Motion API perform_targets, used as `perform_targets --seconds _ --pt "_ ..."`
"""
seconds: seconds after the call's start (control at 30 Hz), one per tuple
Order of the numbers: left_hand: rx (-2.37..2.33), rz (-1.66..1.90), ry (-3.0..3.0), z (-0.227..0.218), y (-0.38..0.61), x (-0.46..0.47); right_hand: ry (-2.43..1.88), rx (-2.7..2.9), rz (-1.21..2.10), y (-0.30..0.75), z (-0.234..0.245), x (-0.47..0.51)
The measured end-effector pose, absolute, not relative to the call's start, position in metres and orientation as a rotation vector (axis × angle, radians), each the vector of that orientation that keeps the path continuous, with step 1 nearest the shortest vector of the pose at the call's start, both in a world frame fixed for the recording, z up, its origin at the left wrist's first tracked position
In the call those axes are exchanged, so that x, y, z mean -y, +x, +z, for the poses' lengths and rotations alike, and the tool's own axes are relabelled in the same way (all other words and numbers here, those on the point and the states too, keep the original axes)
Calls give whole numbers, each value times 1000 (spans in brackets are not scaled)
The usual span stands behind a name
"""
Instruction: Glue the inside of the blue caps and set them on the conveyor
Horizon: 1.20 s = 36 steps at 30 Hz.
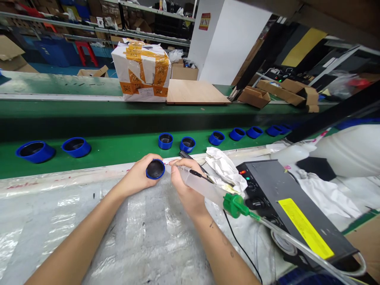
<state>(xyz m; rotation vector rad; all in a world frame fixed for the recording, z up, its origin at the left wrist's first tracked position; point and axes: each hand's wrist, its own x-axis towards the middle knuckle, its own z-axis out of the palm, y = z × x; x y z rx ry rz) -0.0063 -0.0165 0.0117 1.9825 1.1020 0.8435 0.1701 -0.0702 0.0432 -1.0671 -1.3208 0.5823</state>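
My left hand (137, 176) is closed around a blue round cup-like part with a black inside (155, 169), tilted so its opening faces me. Wrapped in my right hand (187, 188) is a translucent dispensing syringe (206, 190), its tip pointing left close to the rim of the blue part. Whether the tip touches the rim I cannot tell. A green cap (234, 204) closes the syringe's rear end, and a clear hose (292, 234) runs from it toward the lower right.
Several blue parts, among them one at the left (76, 147), stand on the green belt (124, 148). A black dispenser box (285, 198) with a yellow label and crumpled white tissue (227, 168) lie right. Behind stand a taped carton (142, 71) and a wooden board (196, 92).
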Motion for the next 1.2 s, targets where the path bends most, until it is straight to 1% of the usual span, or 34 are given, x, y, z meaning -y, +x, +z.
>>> perform_targets --seconds 0.67,0.77,0.87,0.93,1.03,1.1,1.2 --pt "-1146 860 1945 12 -4 17 -1202 1344 592 173 43 72" --pt "-1150 861 1947 11 -3 18 -1239 1300 596 175 46 71" --pt "-1182 892 1992 10 -5 16 -1186 1180 623 179 48 68" --pt "-1307 949 2017 9 -12 10 -1168 1099 646 183 48 64" --pt "-1650 1001 2004 6 -36 -7 -1178 1005 685 186 46 59" --pt "-1872 965 1957 5 -55 -20 -1180 961 720 186 44 57" --pt "-2042 862 1844 4 -72 -28 -1165 928 735 184 44 57"
